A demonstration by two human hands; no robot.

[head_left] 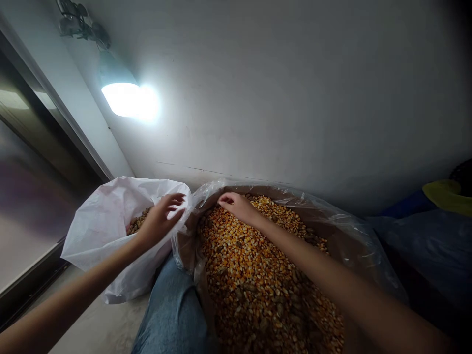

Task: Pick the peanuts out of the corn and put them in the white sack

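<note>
My left hand is over the white bag, its fingers apart and nothing visible in them. Inside that bag lies a heap of small tan, peanut-like pieces, partly covered by the hand and the bag's folds. To the right stands a large container lined with clear plastic, filled with yellow-orange corn kernels. Darker, peanut-like pieces are mixed among the kernels. My right hand hovers at the far left part of the corn, fingers curled together in a pinch. Whatever is between those fingertips is hidden.
A bright lamp hangs from a clamp on the upper left. Behind the containers rises a pale wall. My jeans-clad leg is between bag and container. Dark blue and yellow items lie at the right.
</note>
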